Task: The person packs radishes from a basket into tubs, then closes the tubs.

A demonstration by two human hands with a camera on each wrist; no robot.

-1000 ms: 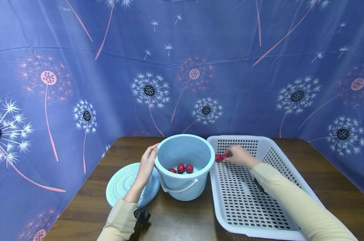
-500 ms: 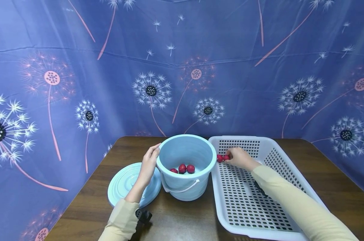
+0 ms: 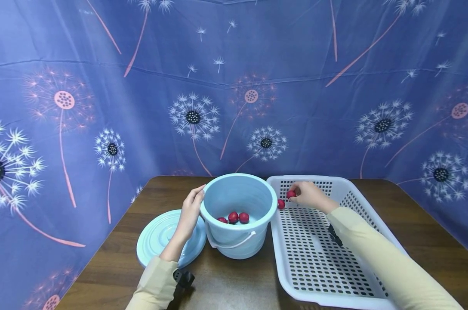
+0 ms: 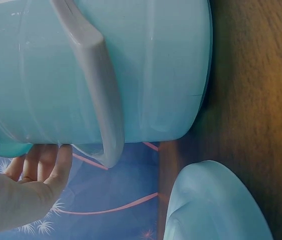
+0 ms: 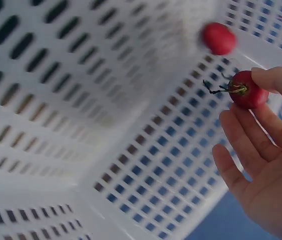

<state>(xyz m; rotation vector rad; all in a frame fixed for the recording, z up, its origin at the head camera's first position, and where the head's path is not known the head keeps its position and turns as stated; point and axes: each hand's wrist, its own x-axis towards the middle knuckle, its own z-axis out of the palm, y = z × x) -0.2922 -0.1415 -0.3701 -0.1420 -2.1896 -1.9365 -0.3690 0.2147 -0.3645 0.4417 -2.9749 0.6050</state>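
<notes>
In the head view my right hand (image 3: 308,195) pinches a red radish (image 3: 291,194) above the white basket (image 3: 373,224). The right wrist view shows that radish (image 5: 248,90) between thumb and fingers, its cut green stems pointing away from the palm. A second radish (image 5: 219,38) lies in the basket's far left corner. My left hand (image 3: 190,211) touches the side of the light blue bucket (image 3: 234,245) near its rim. In the left wrist view its fingers (image 4: 45,162) lie against the outer wall, fairly straight. Several radishes (image 3: 233,217) lie inside the bucket.
A light blue round lid (image 3: 152,241) lies on the wooden table (image 3: 230,288) left of the bucket, partly under my left forearm. The bucket's handle (image 3: 238,243) hangs down in front. A blue dandelion-print cloth (image 3: 307,116) hangs behind the table.
My right hand has lifted one radish up and away from the other one in the basket's corner. The left hand stays at the bucket.
</notes>
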